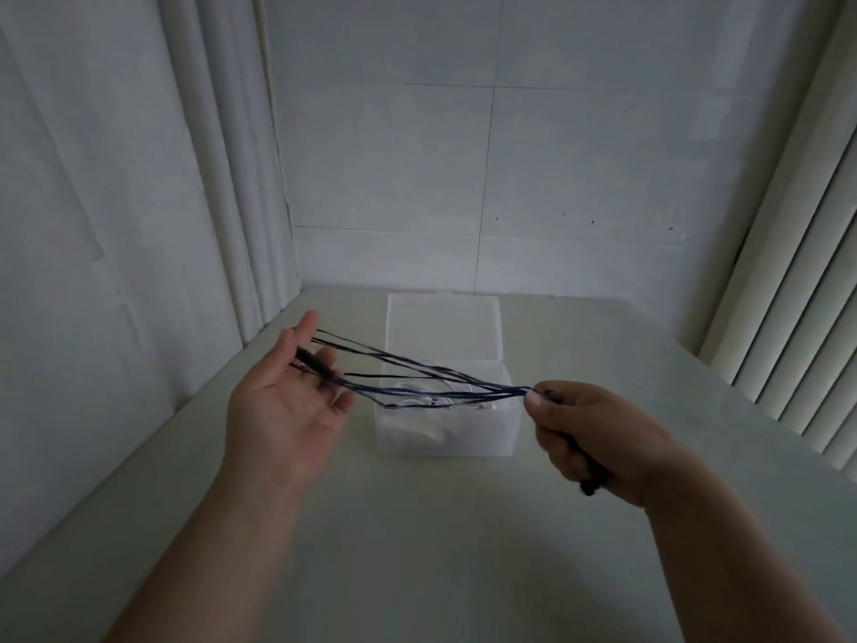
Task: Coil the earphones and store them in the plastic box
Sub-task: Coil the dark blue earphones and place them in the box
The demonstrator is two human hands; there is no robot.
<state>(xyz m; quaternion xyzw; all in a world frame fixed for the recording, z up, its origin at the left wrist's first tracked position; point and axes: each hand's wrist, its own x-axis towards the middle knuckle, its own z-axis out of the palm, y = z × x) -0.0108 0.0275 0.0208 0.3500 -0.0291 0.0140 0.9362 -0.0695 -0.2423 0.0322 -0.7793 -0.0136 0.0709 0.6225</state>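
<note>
Dark earphone cable point(417, 375) is stretched in several strands between my two hands, above the plastic box. My left hand point(290, 401) is palm up with fingers spread, and the strands loop around its fingers. My right hand point(584, 433) is closed, pinching the bundled strands at its fingertips; a dark end of the earphones point(590, 488) pokes out below its palm. The translucent plastic box point(503, 433) stands open on the table behind the cable, its lid point(443, 327) upright at the back. White items, seemingly other earphones point(419, 403), lie inside it.
The pale table point(417, 526) runs from my arms to a white wall at the back. A white curtain point(139, 225) hangs along the left edge. Vertical blinds point(797, 317) line the right side.
</note>
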